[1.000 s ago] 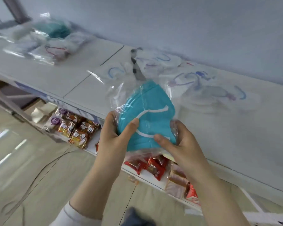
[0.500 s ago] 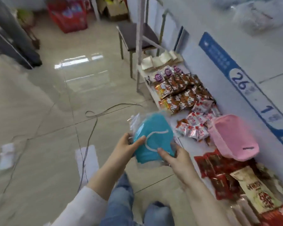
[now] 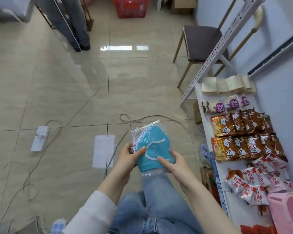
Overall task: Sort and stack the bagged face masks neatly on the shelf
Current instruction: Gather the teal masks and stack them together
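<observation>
A teal face mask in a clear plastic bag [image 3: 152, 146] is held in front of me above my jeans-clad knees. My left hand [image 3: 127, 157] grips the bag's left edge, thumb on the front. The bag's lower right corner is pinched by my right hand [image 3: 174, 163], thumb on the mask's white ear loop. The top shelf with the other bagged masks is out of view.
A low white shelf [image 3: 210, 159] at right carries several snack packets and a pink basket [image 3: 287, 215]. A chair [image 3: 203, 41] stands beyond it. Cables, a power strip [image 3: 40, 138] and a paper sheet lie on the tiled floor. Another person's legs [image 3: 76, 22] and a red basket are far back.
My view has swung from the top shelf with its bagged masks down to the floor and low shelf. Both hands kept hold of the teal mask bag throughout.
</observation>
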Tool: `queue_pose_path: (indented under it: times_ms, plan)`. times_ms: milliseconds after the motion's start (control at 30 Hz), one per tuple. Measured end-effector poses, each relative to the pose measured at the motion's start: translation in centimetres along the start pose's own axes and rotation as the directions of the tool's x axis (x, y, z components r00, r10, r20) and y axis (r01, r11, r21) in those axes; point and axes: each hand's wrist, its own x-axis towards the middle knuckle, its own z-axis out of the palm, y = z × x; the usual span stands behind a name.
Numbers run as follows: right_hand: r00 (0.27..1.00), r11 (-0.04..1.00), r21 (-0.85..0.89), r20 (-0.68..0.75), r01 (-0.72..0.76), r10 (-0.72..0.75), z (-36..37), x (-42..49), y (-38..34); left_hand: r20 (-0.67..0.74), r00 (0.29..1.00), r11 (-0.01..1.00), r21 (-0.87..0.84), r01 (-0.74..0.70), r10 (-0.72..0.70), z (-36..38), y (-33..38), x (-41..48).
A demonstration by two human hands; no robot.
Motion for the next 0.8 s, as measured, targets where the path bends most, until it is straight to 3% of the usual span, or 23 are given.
queue_pose_path:
  times_ms: [267, 467, 600, 800]
  plan:
    - [0.986, 0.98, 0.103, -0.005, 0.169, -0.169, -3.2, 9.1, -16.6, 0.086, 0.972, 0.975, -0.018, -0.22, 0.22, 5.1, 17.1, 8.6]
    - [0.915, 0.919, 0.161, -0.25, 0.361, -0.316, -7.3, 11.8, -27.3, 0.286, 0.877, 0.918, -0.028, -0.396, 0.387, 11.3, 29.0, 11.4]
    - [0.797, 0.87, 0.14, -0.489, 0.473, -0.355, -10.8, 10.5, -31.5, 0.473, 0.767, 0.873, -0.01, -0.487, 0.433, 17.2, 34.6, 12.1]
    - [0.512, 0.79, 0.126, -0.819, 0.6, -0.258, -16.4, 6.2, -33.9, 0.793, 0.487, 0.811, -0.015, -0.584, 0.365, 27.5, 39.0, 10.3]
